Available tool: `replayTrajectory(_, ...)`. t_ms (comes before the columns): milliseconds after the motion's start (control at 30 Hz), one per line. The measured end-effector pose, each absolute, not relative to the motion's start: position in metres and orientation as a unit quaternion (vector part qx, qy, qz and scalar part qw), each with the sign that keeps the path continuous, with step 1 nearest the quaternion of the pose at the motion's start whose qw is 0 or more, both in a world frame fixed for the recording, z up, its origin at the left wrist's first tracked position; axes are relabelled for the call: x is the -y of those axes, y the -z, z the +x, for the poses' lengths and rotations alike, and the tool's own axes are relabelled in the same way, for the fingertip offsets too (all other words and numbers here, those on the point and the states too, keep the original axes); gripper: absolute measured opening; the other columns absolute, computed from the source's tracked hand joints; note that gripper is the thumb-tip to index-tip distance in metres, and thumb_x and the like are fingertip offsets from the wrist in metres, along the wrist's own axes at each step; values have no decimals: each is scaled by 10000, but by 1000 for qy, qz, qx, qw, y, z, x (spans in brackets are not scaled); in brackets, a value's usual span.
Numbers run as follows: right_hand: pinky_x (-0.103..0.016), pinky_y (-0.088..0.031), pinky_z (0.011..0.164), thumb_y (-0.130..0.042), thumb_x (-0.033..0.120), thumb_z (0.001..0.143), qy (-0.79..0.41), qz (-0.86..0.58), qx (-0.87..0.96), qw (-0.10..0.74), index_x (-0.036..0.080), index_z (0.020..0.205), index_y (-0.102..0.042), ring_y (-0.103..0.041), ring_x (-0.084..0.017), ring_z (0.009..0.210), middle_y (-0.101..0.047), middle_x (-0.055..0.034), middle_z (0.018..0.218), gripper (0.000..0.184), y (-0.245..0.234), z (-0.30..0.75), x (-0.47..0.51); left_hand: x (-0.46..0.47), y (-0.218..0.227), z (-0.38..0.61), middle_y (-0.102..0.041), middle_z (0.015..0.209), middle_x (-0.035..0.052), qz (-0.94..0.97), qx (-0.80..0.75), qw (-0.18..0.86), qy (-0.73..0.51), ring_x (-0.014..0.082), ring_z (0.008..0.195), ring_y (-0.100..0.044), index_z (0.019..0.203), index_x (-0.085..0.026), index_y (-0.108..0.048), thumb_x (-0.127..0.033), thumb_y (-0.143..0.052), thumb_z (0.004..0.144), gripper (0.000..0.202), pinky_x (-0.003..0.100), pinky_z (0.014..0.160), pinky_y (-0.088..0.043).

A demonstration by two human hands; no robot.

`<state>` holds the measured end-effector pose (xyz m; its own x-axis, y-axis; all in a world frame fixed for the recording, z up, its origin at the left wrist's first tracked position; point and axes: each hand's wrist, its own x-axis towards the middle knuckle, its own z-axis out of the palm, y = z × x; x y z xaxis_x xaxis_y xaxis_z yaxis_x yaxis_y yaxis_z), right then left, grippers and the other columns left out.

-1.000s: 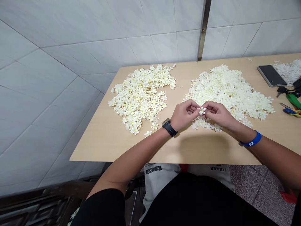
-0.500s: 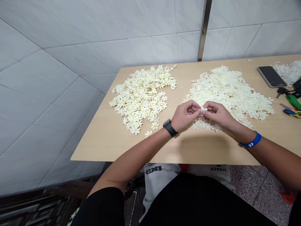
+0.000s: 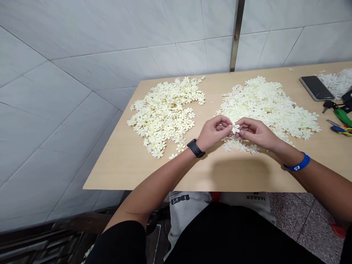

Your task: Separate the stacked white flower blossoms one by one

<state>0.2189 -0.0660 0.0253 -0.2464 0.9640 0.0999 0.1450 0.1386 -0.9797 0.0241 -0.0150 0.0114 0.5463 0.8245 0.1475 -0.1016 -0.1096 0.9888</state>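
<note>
Both hands are raised a little above the table, near the middle of the frame. The left hand (image 3: pixel 212 132) and the right hand (image 3: pixel 255 133) come together, and their fingertips pinch one small white flower (image 3: pixel 234 128) from two sides; the fingers are curled, not spread. The flower sits between them, with its pale yellow centre turned to the camera. Just under the hands lies the front edge of a big pile of flowers (image 3: pixel 268 108), in the right half of the table, and a second pile of flowers (image 3: pixel 162 117) lies at the left, with a gap between the two piles. The light wood table (image 3: pixel 233 174) stands against a white tile wall (image 3: pixel 82 55). At the upper right of the frame are a black phone (image 3: pixel 316 88), a heap of white scraps (image 3: pixel 337 83), keys (image 3: pixel 329 105) and scissors (image 3: pixel 341 130) with blue and yellow handles. A black watch (image 3: pixel 195 148) is on the left wrist and a blue band (image 3: pixel 298 164) is on the right wrist.
</note>
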Motion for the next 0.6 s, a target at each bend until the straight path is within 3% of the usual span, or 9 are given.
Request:
replayTrajectory(100, -280, -461, 590, -777, 361, 796, -448, -469, 621, 440, 212, 977, -700, -588, -149, 652, -675, -16, 756, 247, -23, 216, 68, 15, -12, 23, -652, 767, 8, 642, -285, 600, -381, 115, 701, -695, 889, -159, -602, -276, -746, 820, 198, 233, 686, -575)
replayTrajectory(200, -282, -429, 571, -723, 433, 864, -396, -490, 639, 441, 205, 984, -712, -565, -146, 629, -664, -20, 739, 258, -20, 215, 69, 17, -10, 23, -664, 832, 35, 685, -289, 547, -385, 120, 760, -680, 876, -161, -609, -294, -727, 835, 183, 203, 643, -544)
replayTrajectory(367, -301, -387, 573, -635, 321, 929, -248, -515, 729, 377, 225, 982, -714, -494, -138, 552, -607, 16, 633, 135, -22, 221, 72, 20, -10, 23, -704, 924, 51, 743, -290, 460, -388, 128, 851, -669, 966, -174, -656, -256, -706, 841, 157, 205, 699, -538)
replayTrajectory(600, -328, -493, 688, -686, 332, 906, -343, -448, 737, 373, 243, 1107, -693, -643, -185, 745, -732, -38, 879, 220, -20, 226, 67, 13, -11, 22, -687, 769, 15, 638, -282, 591, -404, 101, 664, -651, 868, -152, -662, -357, -791, 799, 251, 252, 670, -555)
